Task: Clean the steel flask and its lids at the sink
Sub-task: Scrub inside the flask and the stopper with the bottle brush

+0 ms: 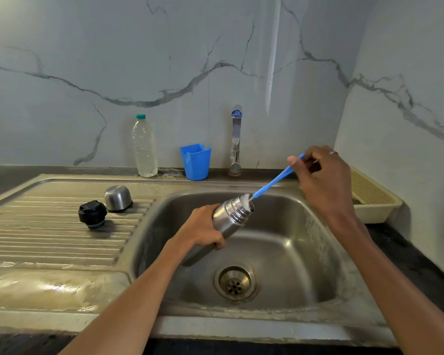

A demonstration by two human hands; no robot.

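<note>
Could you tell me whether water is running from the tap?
No, the tap shows no stream, and the sink below it holds no flowing water.

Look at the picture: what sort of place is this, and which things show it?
Most likely a home kitchen: a steel sink with a ribbed drainboard, a tap on a marble-patterned wall, and hands scrubbing a flask with a brush.

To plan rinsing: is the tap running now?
Off, it seems: no water stream shows below the tap spout over the sink.

Flask over sink; lids left on drainboard
</note>
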